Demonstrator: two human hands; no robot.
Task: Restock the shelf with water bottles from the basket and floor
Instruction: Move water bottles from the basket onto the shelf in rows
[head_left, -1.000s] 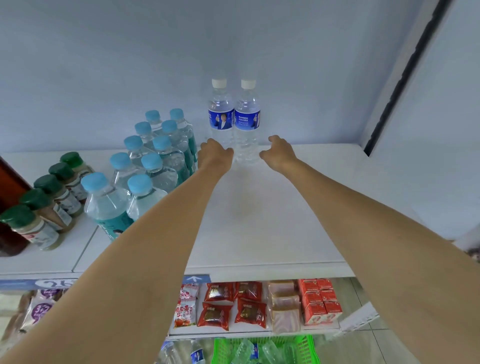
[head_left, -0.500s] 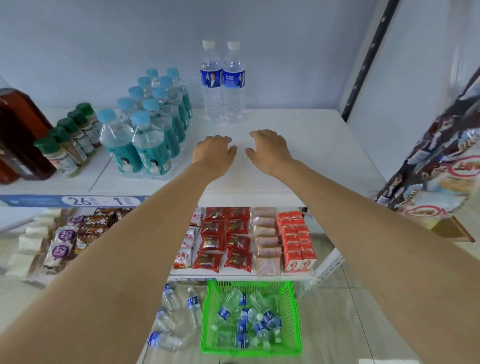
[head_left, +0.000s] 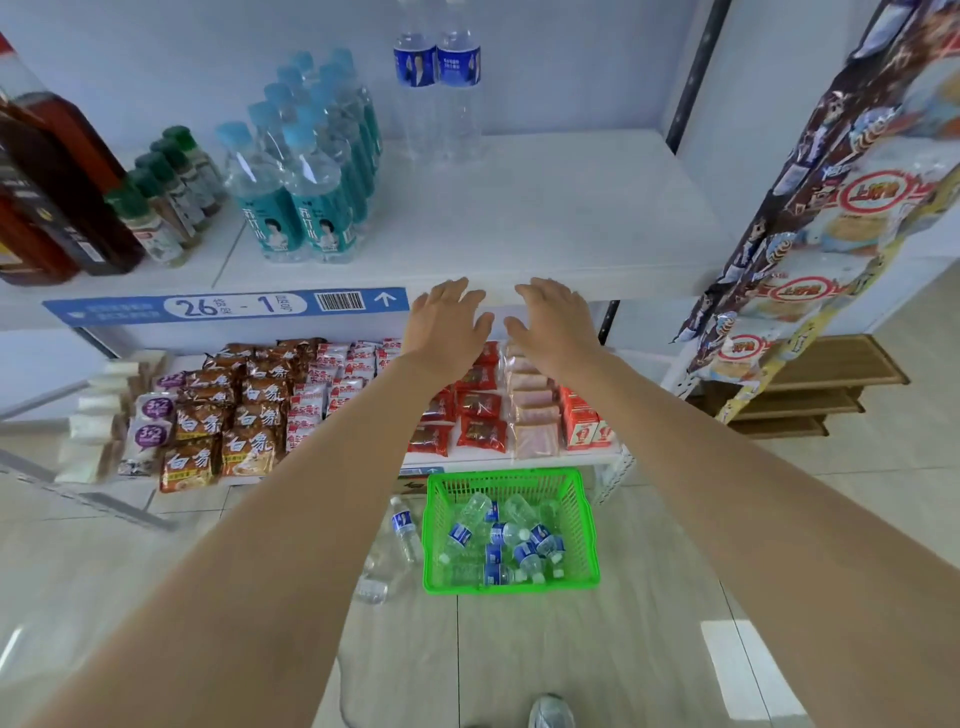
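Two clear water bottles with blue labels (head_left: 437, 93) stand upright side by side at the back of the white shelf (head_left: 545, 218). A green basket (head_left: 584, 519) on the floor holds several more of these bottles (head_left: 501, 540). Beside the basket's left wall, a few bottles (head_left: 404, 530) lie on the tiles. My left hand (head_left: 447, 322) and my right hand (head_left: 556, 322) hover palm-down with fingers apart at the shelf's front edge, holding nothing.
Teal-labelled bottles (head_left: 306, 171) with light blue caps, green-capped bottles (head_left: 166, 192) and dark bottles (head_left: 47, 182) fill the shelf's left side. Snack packets (head_left: 332, 395) cover the lower shelf. Hanging snack strips (head_left: 810, 208) are at the right. My shoe (head_left: 550, 712) shows at the bottom.
Both hands have drawn back from the two standing bottles to the shelf's front edge. The view has tilted down and the basket and floor bottles have come into sight.
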